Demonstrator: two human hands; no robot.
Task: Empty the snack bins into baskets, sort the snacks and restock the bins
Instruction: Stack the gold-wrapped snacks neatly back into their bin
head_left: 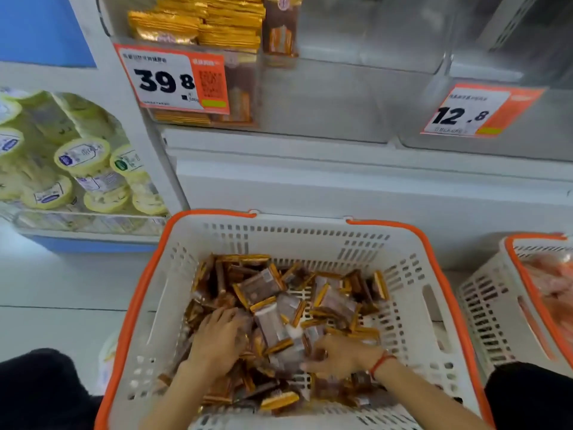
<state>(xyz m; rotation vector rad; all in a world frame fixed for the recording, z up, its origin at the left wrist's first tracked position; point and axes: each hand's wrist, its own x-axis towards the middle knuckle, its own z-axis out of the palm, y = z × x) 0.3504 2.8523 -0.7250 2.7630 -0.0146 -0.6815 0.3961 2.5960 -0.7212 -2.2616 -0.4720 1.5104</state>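
Basket [412,293], white with orange rim: holds loose brown-and-gold snack packets [273,302]. Left hand [217,339]: palm down, fingers spread flat on packets. Right hand [341,356]: just beside it, fingers curled around packets. Above both hands: clear bin [198,35], partly filled.
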